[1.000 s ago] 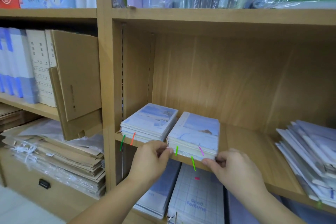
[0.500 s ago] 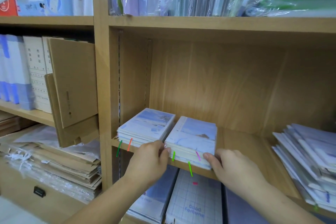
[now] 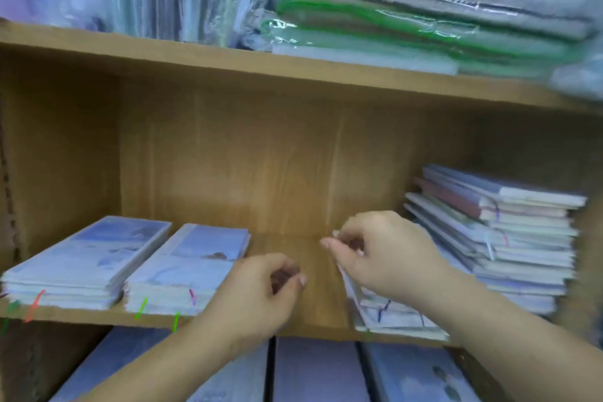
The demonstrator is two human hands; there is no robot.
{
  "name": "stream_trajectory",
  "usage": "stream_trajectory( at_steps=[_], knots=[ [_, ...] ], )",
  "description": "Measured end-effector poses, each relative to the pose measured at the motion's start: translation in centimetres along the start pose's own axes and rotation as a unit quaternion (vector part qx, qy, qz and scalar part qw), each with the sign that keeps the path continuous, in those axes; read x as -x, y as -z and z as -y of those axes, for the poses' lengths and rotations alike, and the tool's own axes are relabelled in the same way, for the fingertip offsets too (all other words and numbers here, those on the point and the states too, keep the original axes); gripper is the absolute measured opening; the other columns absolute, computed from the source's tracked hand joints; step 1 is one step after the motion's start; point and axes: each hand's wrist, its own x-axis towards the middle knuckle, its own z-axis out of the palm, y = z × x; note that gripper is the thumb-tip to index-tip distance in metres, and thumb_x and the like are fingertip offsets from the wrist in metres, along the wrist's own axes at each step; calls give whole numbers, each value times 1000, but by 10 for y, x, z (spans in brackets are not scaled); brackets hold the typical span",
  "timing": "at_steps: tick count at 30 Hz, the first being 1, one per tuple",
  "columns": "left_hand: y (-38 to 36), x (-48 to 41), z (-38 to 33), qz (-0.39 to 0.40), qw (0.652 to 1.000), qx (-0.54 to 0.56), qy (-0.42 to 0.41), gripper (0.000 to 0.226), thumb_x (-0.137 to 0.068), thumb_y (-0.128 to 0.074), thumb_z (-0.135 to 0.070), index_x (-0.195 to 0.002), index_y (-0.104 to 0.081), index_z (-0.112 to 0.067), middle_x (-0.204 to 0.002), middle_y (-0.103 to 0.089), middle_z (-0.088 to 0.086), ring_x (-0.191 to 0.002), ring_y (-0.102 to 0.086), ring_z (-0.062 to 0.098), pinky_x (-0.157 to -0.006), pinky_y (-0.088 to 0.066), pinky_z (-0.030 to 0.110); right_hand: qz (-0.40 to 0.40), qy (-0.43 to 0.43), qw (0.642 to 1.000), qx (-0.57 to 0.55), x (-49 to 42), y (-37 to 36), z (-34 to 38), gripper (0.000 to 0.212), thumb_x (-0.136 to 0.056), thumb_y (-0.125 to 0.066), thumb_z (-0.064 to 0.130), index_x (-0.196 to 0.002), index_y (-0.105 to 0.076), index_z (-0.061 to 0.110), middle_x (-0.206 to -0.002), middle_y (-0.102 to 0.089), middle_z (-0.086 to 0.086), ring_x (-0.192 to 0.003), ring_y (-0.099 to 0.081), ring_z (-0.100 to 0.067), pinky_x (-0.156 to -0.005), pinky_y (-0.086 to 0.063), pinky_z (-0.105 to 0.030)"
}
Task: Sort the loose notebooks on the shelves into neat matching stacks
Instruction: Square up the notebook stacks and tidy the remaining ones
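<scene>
The loose pile (image 3: 522,238) of notebooks sits at 3 o'clock on the middle shelf (image 3: 306,274), its covers fanned and overhanging one another. The two squared stacks, the outer stack (image 3: 88,254) and the inner stack (image 3: 192,261), lie at 8 o'clock, side by side and just touching. Between them and the pile the board is bare wood.

The right hand (image 3: 388,258) is at the pile's near left corner. Its thumb and fingers are curled and pinch what looks like the top edge of a tilted notebook (image 3: 391,316) that leans against the pile, though blur softens the contact. The left hand (image 3: 257,294), at 6 o'clock, is loosely curled and holds nothing.

These look like thin, soft-cover books: light singly, bendy, and probably slick cover on cover. A pinch at one corner is likely to let a book droop or pull its neighbours askew. The better hold seems to be along the spine or a long edge, thumb on top and fingers beneath, with the free hand flat under the far side. The ribbon markers hanging from the front edges are not for pulling. Taking several at once needs a squeeze from both sides so that they do not slide apart. The upper part of the pile leans towards 9 o'clock, so it may slip when lower books are drawn out
</scene>
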Motion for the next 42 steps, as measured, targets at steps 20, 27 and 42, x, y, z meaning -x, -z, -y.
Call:
stream_trajectory(
  at_steps=[20,27,42],
  knots=[
    [-107,-78,-94,78,961,209,164,19,-90,-75,-32,-84,-65,-17,-67,-65,-5,-46,-57,4,-44,-44,16,-109,-72,990,60,72,-33,-134,52,-99,-33,60,-74,-63,25,-72,-55,7,-77,-61,-18,-59,-48,-38],
    [-96,-70,-72,93,941,228,233,32,-84,-83,-28,-103,-71,-7,-80,-74,1,-62,-64,12,-59,-54,25,-96,-62,991,72,75,-30,-122,61,-97,-19,72,-91,-72,43,-77,-53,9,-75,-57,-19,-59,-46,-33],
    [-106,-66,-102,133,898,336,251,26,-92,-74,-28,-109,-71,-8,-91,-79,10,-70,-72,20,-60,-58,30,-3,-49,999,-1,74,-10,-122,49,-99,-17,62,-117,-58,43,-90,-61,19,-91,-59,-11,-73,-47,-35]
  ],
)
